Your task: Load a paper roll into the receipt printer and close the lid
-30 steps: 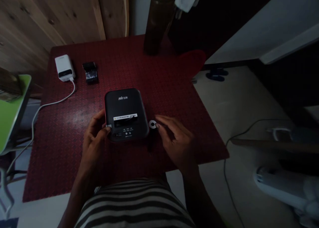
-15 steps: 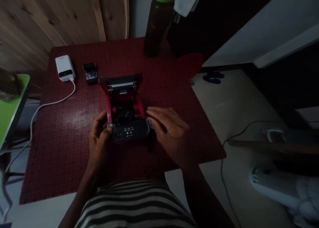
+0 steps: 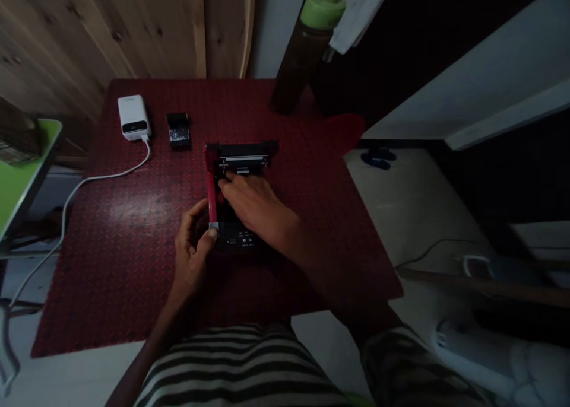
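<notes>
The left hand (image 3: 193,250) clamps the front left corner of the black printer (image 3: 240,239), which sits mid-table on the red cloth (image 3: 133,258) with its lid (image 3: 243,149) up. The right hand (image 3: 256,208) dips its fingers into the printer's open bay; whether they pinch anything cannot be told. Beyond the printer, to its left, lies a white power bank (image 3: 132,116), and to its right stands a green-capped bottle (image 3: 307,51).
</notes>
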Demonstrator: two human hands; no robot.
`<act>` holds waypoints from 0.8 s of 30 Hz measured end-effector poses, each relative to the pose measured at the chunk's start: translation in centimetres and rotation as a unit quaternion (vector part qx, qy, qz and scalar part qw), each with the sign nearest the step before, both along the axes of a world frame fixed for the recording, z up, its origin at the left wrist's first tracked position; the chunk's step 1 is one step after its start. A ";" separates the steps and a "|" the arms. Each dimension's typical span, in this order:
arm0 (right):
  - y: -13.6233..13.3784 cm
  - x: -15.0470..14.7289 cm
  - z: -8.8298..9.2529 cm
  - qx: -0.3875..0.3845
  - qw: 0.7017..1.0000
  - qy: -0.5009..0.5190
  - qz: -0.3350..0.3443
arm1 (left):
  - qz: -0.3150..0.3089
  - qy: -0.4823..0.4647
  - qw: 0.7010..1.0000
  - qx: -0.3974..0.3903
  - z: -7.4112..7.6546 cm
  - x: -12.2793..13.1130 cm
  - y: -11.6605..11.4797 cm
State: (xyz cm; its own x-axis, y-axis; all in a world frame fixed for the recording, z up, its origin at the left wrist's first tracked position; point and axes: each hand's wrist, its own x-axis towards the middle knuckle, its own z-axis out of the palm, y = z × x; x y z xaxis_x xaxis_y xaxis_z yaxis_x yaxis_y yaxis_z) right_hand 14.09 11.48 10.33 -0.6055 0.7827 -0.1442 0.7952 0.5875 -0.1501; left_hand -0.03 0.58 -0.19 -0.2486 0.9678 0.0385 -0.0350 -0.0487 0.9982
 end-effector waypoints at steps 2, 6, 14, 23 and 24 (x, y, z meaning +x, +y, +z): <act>0.2 0.0 -0.5 0.014 1.000 0.003 0.008 | 0.000 -0.005 1.000 -0.006 0.1 0.0 0.0; 0.4 0.0 -1.2 0.031 0.999 0.031 -0.010 | -0.007 -0.017 1.000 -0.010 0.1 0.1 -0.1; -0.4 0.3 0.2 0.019 0.999 -0.004 -0.031 | -0.011 -0.029 0.999 -0.017 0.1 0.1 -0.1; -2.4 5.6 0.5 0.071 0.963 0.253 -0.050 | -0.006 -0.035 0.999 0.005 0.4 0.0 0.1; -2.3 7.0 0.3 0.068 0.945 0.314 -0.060 | -0.006 -0.037 0.999 0.006 0.3 0.0 0.1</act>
State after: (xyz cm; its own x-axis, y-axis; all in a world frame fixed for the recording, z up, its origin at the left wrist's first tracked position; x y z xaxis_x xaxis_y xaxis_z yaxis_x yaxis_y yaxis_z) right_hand 21.10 9.22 10.66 -0.4435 0.8367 0.3213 0.6372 0.5465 -0.5434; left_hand 0.00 0.69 0.14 -0.2390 0.9705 0.0328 -0.1089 -0.0603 0.9922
